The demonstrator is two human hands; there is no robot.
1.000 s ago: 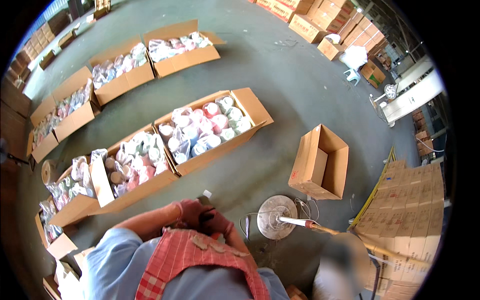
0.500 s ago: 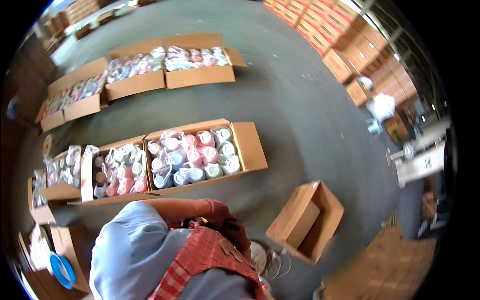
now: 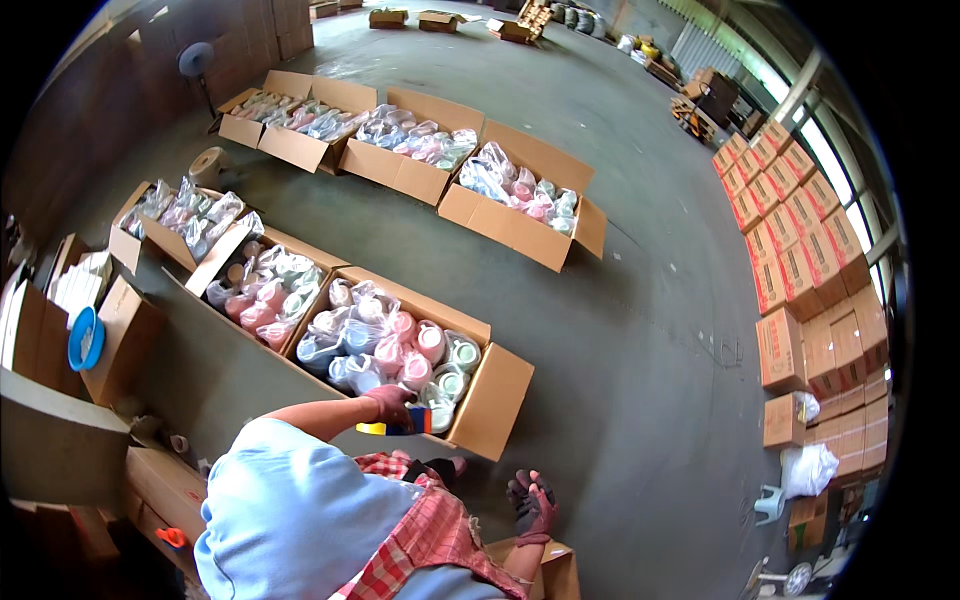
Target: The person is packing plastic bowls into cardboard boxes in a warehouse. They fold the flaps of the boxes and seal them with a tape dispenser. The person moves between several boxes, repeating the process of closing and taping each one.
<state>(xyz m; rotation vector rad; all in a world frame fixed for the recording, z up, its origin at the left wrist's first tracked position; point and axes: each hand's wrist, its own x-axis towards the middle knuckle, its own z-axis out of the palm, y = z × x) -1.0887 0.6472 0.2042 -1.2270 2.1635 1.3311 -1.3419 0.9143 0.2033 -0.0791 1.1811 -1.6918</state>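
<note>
My left hand [image 3: 392, 403], in a dark red glove, is closed on a yellow, blue and orange item [image 3: 408, 421] whose kind I cannot make out. It is at the near edge of an open carton [image 3: 503, 400] packed with pastel cups [image 3: 430, 342] in clear plastic bags. Blue, pink and pale green cups stand in it, several with round white tops. Lower right, my right hand [image 3: 533, 508], in a red glove with dark fingers, is raised with its fingers apart and nothing visible in it. An open carton [image 3: 560, 573] is partly hidden beneath that arm.
More filled cartons [image 3: 300, 345] join on the left. A second row of cartons [image 3: 515, 227] stands beyond. Left are a tape roll [image 3: 208, 166], a fan [image 3: 197, 62] and a blue basin [image 3: 86, 338]. Stacked boxes [image 3: 800, 235] line the right.
The view has turned. My left hand has moved from in front of my body to the carton's near edge with the coloured item. My right hand has come into view.
</note>
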